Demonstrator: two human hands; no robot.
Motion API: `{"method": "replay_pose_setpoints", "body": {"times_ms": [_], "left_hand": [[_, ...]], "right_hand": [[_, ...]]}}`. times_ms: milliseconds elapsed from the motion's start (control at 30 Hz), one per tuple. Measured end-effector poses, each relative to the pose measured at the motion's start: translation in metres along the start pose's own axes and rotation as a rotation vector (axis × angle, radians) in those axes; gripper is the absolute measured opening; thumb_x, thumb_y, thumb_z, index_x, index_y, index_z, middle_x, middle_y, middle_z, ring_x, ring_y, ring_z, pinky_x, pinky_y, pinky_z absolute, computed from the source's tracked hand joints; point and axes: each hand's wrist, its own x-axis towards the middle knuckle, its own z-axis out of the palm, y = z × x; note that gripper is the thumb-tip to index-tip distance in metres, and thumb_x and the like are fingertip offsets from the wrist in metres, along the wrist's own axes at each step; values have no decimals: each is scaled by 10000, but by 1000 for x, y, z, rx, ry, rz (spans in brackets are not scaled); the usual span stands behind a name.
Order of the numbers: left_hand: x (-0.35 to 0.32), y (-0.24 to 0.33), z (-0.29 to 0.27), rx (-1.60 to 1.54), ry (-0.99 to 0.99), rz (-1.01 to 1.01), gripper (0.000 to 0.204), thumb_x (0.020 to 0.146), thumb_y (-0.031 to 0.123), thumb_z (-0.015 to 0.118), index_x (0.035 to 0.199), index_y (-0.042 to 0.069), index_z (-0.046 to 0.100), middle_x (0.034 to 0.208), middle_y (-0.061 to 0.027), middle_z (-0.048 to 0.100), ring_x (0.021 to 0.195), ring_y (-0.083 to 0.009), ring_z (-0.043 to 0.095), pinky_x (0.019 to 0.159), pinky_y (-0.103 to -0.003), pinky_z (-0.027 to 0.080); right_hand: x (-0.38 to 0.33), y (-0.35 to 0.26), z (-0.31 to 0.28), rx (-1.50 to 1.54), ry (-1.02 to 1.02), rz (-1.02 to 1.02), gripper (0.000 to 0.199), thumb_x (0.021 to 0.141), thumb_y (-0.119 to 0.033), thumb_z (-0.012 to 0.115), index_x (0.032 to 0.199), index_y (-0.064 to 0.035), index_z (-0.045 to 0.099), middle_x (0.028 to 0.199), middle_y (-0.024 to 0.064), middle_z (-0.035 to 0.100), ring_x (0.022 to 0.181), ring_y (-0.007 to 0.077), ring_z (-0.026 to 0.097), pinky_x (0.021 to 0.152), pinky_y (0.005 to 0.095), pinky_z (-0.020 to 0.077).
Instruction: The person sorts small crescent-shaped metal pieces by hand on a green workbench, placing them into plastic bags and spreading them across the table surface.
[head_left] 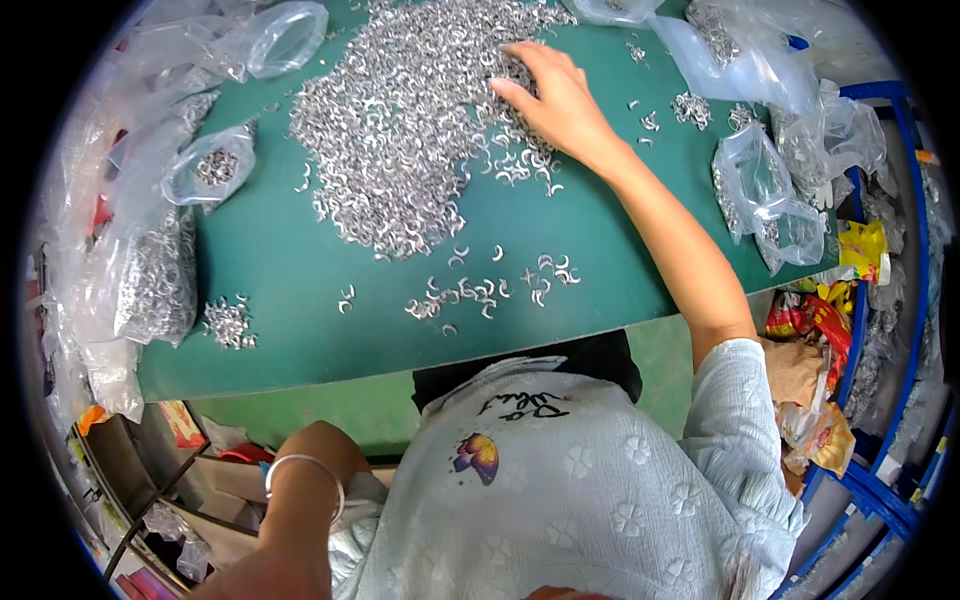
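My right hand (562, 108) rests at the right side of a large heap of small silvery crescent-shaped metal pieces (400, 120) on the green table. Its thumb and fingers are apart and touch the edge of the heap, and no piece is visibly gripped. Loose crescents (520, 165) lie just below that hand. Nearer me, a scattered row of the same pieces (470, 292) crosses the table. My left arm, with a silvery bangle (305, 462), is bent back toward me. The left hand (255, 580) is cut off at the lower edge, its fingers hidden.
Clear plastic bags of metal pieces (158, 275) crowd the table's left side, with a small pile (230, 323) beside them. More open bags (765, 195) and small clusters (692, 110) lie at the right. A blue metal rack (905, 200) stands past the right edge.
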Motion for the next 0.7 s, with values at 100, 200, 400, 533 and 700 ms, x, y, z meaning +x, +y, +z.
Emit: {"method": "replay_pose_setpoints", "body": {"times_ms": [100, 200, 400, 533, 700], "left_hand": [[-17, -31, 21, -80, 134, -101, 286, 734, -47, 529, 924, 123, 659, 1024, -83, 491, 1063, -241, 418, 841, -409, 333], [-42, -48, 5, 208, -141, -653, 336, 786, -14, 579, 1109, 74, 601, 1181, -173, 482, 1062, -277, 473, 802, -353, 457], [-99, -140, 1, 611, -957, -922, 368, 884, -21, 559, 1248, 36, 570, 1301, -110, 527, 1211, -220, 503, 968, -328, 420], [-128, -202, 8, 591, -1171, -810, 438, 873, -49, 536, 1302, 40, 541, 1399, -151, 486, 1332, -335, 421, 1099, -406, 331], [-165, -236, 23, 536, -1429, -628, 409, 880, -1, 550, 1283, 70, 562, 1435, -146, 454, 1359, -362, 375, 1114, -494, 293]], "right_hand": [[24, -4, 32, -101, -197, 142, 663, 938, -510, 506, 1377, -16, 449, 1388, 219, 476, 1308, 364, 417, 1070, 474, 311], [23, -26, 42, -83, -201, 76, 691, 934, -513, 514, 1393, -6, 412, 1386, 282, 433, 1305, 390, 409, 1081, 485, 297], [-8, -37, 33, 22, -175, -286, 649, 859, -413, 654, 1321, 5, 473, 1329, 227, 483, 1320, 389, 384, 1063, 493, 310], [-18, -50, 22, 155, -296, -409, 523, 869, -303, 656, 1289, -29, 509, 1354, 160, 476, 1344, 345, 365, 1079, 499, 302], [-26, -34, -13, 328, -307, -348, 234, 843, -147, 667, 1039, -19, 648, 1195, 123, 595, 1168, 324, 515, 981, 440, 414]]}}
